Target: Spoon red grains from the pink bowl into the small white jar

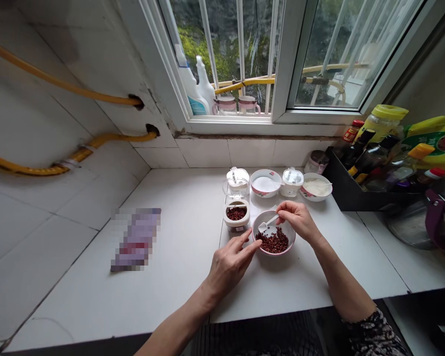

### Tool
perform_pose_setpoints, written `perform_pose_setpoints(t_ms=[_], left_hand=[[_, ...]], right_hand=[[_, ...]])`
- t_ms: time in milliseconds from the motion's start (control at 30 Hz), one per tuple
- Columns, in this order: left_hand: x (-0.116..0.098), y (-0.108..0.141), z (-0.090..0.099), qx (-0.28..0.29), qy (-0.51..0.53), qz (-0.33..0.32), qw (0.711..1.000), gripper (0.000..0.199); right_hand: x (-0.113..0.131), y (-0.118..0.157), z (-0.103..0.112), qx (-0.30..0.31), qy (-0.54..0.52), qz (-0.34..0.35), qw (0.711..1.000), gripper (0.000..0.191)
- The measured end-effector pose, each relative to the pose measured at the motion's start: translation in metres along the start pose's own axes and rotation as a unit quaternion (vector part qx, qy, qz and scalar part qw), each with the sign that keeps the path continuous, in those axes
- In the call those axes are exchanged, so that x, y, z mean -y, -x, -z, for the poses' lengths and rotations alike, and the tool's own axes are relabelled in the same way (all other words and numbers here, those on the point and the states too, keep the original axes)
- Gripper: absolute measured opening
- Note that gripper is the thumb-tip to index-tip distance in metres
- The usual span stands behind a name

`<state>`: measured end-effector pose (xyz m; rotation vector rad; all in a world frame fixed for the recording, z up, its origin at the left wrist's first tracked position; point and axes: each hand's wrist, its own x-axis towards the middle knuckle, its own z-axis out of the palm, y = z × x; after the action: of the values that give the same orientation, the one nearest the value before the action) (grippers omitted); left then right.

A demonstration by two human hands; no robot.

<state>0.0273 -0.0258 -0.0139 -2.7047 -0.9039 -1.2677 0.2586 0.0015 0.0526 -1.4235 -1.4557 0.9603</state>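
Note:
A white bowl with a pink rim [293, 236] stands on the counter, partly filled with reddish-brown peppercorns [276, 242]. My right hand [298, 220] pinches the handle of a small white spoon [264, 227], its scoop over the far left inside of the bowl. My left hand [232, 262] holds the bowl's left rim, fingers reaching over the edge. Just beyond that hand sits an open seasoning jar [237, 225] with more peppercorns inside.
Behind are a clear lidded jar [238, 180], a bowl of white grains [266, 184], another lidded jar [292, 183] and a bowl of off-white powder [316, 188]. A black bottle rack [352, 200] stands right. A blurred purple packet [139, 240] lies left.

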Motion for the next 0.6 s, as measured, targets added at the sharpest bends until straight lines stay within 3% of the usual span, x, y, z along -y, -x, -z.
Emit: perform_pose_setpoints(t_ms=[133, 267, 400, 600], left_hand=[[0.0, 0.0, -0.001, -0.001, 0.004, 0.001, 1.0, 0.026], [0.0, 0.0, -0.001, -0.002, 0.008, 0.001, 1.0, 0.026], [0.0, 0.0, 0.0, 0.002, 0.007, 0.001, 1.0, 0.027], [0.0, 0.0, 0.0, -0.004, 0.005, -0.001, 1.0, 0.026]], right_hand=[[0.0, 0.001, 0.003, -0.036, 0.177, 0.102, 0.978, 0.013], [-0.004, 0.001, 0.006, -0.059, 0.262, 0.144, 0.952, 0.017], [-0.008, 0.001, 0.001, -0.045, 0.276, 0.149, 0.949, 0.018], [-0.005, 0.003, -0.011, 0.013, 0.186, 0.108, 0.977, 0.017]])
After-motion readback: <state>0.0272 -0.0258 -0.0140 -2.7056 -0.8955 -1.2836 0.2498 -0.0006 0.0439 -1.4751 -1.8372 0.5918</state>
